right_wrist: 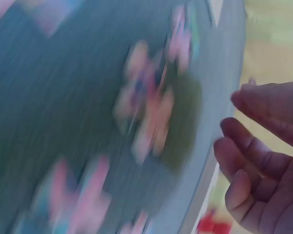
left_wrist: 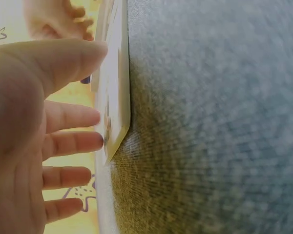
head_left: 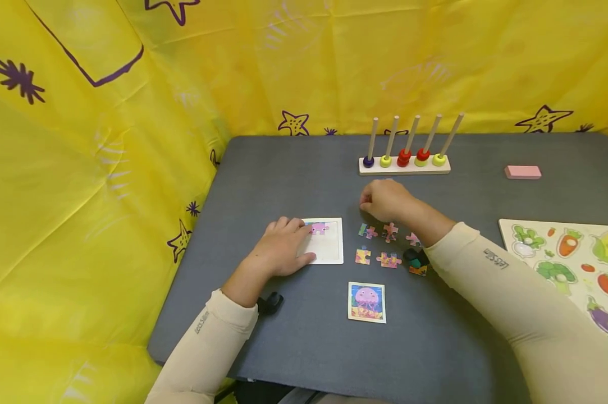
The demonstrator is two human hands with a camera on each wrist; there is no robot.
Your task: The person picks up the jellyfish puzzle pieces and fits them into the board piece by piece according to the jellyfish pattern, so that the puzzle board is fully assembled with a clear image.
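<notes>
My left hand (head_left: pixel 282 247) rests on the left part of a white puzzle frame (head_left: pixel 329 262), fingers outstretched. In the left wrist view, its thumb (left_wrist: pixel 78 61) and fingertips lie along the frame's edge. A pink jigsaw piece (head_left: pixel 320 228) lies inside the frame near its top, partly covered by a finger. Over the table beyond the loose pieces, my right hand (head_left: pixel 386 200) hovers with fingers loosely bent and nothing visible in them. Several jigsaw pieces (head_left: pixel 388 260) lie right of the frame, blurred in the right wrist view. One piece is partly hidden by the right wrist's camera.
A jellyfish picture card (head_left: pixel 366 302) lies nearer the front edge. Behind the right hand stands a peg counter (head_left: pixel 405 168) with coloured rings. A pink block (head_left: pixel 523 172) sits at the back right, and a vegetable board (head_left: pixel 546 255) lies at the right.
</notes>
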